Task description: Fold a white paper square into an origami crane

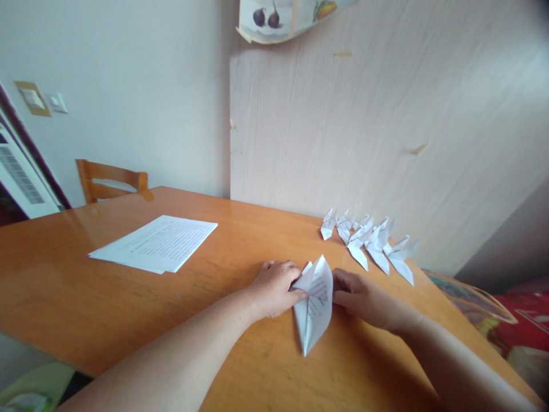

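Both forearms come in from the near edge: the left forearm (171, 355) crosses the desk (253, 240) from the near left, the right forearm (454, 355) from the near right. Between the two hands is a folded paper (317, 320), printed text showing on its inner face, one sharp point aimed near and another far. Its right-hand flap bows outward, while a crease runs down toward the near tip.

Judging by that loose flap, the step in hand is opening or turning over a layer, with the sheet only partly shaped. The next move seems to call for steadying the left side, bringing the bowed edge into line and pressing the crease flat without crumpling the points.

The left hand (277, 289) pinches the paper's left edge, thumb over the front and fingers behind. The right hand (362, 297) has its fingers curled in at the right edge, thumb right beside it; whether it grips the flap or merely touches it, I cannot tell.

Far right on the desk stands a cluster of folded paper figures (377, 246), pointed and winged. Well apart, on the left, lies a stack of printed sheets (158, 243).
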The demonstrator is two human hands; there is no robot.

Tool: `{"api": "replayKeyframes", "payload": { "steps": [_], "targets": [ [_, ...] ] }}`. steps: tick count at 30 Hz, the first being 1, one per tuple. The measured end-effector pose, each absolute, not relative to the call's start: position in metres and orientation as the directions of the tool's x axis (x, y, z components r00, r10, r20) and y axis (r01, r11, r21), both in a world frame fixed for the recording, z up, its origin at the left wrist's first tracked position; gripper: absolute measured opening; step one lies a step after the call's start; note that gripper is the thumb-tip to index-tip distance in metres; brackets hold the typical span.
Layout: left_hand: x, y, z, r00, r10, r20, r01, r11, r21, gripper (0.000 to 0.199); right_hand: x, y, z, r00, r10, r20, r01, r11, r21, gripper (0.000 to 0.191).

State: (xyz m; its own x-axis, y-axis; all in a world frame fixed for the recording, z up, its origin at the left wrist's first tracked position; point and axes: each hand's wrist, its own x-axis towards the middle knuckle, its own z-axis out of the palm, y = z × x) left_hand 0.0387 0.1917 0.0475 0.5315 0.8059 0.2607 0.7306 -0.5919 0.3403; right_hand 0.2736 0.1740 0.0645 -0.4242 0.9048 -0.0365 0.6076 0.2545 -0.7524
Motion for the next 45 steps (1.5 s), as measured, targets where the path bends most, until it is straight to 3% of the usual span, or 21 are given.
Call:
{"api": "replayKeyframes", "payload": {
  "steps": [5,13,17,23,30,37,41,45],
  "targets": [
    [0.038,0.191,0.048,0.535,0.806,0.254,0.721,-0.592,0.359,0.019,0.275,0.172,0.070,-0.529,0.841,-0.114,0.502,0.201,-0.841,0.007],
    [0.039,0.190,0.048,0.538,0.806,0.247,0.732,-0.592,0.338,0.020,0.273,0.175,0.063,-0.448,0.885,-0.128,0.575,0.175,-0.799,0.018],
    [0.039,0.189,0.048,0.533,0.808,0.251,0.733,-0.589,0.340,0.020,0.268,0.175,0.058,-0.377,0.922,-0.085,0.651,0.199,-0.732,0.017],
    [0.040,0.186,0.052,0.538,0.810,0.235,0.747,-0.587,0.313,0.020,0.258,0.176,0.048,-0.228,0.973,0.046,0.821,0.217,-0.529,0.014],
    [0.042,0.184,0.051,0.460,0.843,0.277,0.740,-0.537,0.405,0.032,0.252,0.169,0.051,-0.190,0.976,0.102,0.895,0.215,-0.391,0.016],
    [0.042,0.185,0.054,0.469,0.833,0.294,0.744,-0.552,0.377,0.029,0.251,0.165,0.056,-0.263,0.955,0.134,0.895,0.293,-0.335,0.015],
    [0.040,0.185,0.053,0.507,0.805,0.308,0.730,-0.591,0.342,0.026,0.251,0.163,0.058,-0.304,0.941,0.146,0.873,0.337,-0.354,0.005],
    [0.040,0.183,0.051,0.534,0.782,0.321,0.720,-0.620,0.312,0.019,0.250,0.160,0.061,-0.328,0.934,0.142,0.861,0.357,-0.363,0.013]
  ]
}}
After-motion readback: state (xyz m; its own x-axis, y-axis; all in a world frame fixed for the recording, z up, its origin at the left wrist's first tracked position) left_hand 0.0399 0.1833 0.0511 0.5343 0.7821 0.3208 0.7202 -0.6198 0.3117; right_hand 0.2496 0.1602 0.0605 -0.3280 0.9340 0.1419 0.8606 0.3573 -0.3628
